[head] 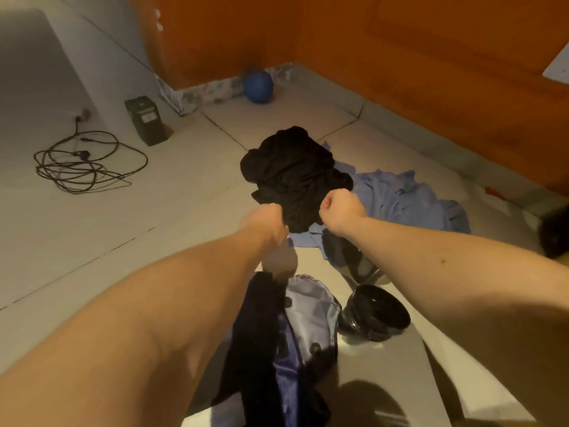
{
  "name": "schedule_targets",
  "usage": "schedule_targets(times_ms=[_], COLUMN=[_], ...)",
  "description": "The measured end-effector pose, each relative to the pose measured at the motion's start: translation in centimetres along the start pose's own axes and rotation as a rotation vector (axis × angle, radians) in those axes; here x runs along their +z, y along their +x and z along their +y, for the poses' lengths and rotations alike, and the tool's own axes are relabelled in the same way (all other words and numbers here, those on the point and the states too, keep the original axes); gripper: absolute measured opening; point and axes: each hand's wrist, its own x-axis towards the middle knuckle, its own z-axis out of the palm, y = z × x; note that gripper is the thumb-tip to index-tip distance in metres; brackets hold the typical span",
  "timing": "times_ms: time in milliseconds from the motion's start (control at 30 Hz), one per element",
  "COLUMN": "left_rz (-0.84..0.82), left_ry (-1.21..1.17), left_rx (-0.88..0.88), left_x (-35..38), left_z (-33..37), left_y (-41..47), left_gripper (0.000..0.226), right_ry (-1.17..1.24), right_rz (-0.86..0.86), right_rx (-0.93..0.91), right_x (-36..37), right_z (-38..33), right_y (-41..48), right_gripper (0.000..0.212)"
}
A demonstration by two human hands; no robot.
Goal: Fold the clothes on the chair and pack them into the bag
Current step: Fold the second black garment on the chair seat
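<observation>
Garment (292,171), black, crumpled, between left hand (267,221) and right hand (341,211)

The scene is lit dimly and warmly; a yellowish cast is laid over the tiled floor (92,241). Soft shadows are thrown near the bottom edge. Folds of the black garment (295,177) are barely resolved in darkness. Motion blur is seen below the left hand (268,223). Tile lines are bent by wide-angle distortion.
</observation>
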Motion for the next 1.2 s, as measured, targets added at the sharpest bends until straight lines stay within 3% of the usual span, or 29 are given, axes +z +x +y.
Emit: schedule_targets(times_ms=[133,333,433,500,600,700,833,1033,1067,1200], left_rz=[-0.009,-0.096,-0.112,-0.109,-0.054,0.146,0.314,0.418,0.413,0.387], left_ry=[-0.049,-0.192,-0.195,-0.219,-0.139,-0.348,-0.763,-1.003,-1.018,-0.849], left_rx=[-0.025,-0.021,-0.003,-0.047,-0.083,-0.103,-0.107,0.077,0.119,0.272], left_x=[2.5,6.1,7.7,9.1,9.2,7.2,2.0,-6.0,-7.3,-12.0], left_z=[-0.5,-0.3,0.3,-0.2,-0.6,0.0,2.5,5.5,5.8,6.7], left_y=[4.9,10.8,12.1,12.9,12.6,12.7,11.1,5.6,4.4,-0.1], left_gripper=[0.010,0.049,0.052,0.047,0.008,0.018,0.018,0.005,0.008,0.055], right_ry=[0.035,-0.037,-0.196,-0.225,-0.013,0.402,0.966,1.290,1.324,1.424], right_rz=[-0.047,-0.226,-0.257,-0.188,-0.045,0.027,0.041,0.044,0.051,0.056], right_rx=[0.007,-0.081,-0.059,-0.016,-0.001,0.060,0.231,0.242,0.241,0.216], right_x=[2.9,6.2,7.4,7.8,7.7,6.0,1.8,-5.5,-7.0,-13.2], right_z=[1.8,4.2,5.1,5.5,5.2,3.2,-0.9,-6.5,-7.3,-10.1], right_y=[4.4,8.7,10.0,10.4,10.7,10.2,9.1,5.7,5.0,1.3], right_gripper=[0.011,0.069,0.047,0.027,0.014,0.011,0.027,0.024,0.031,0.043])
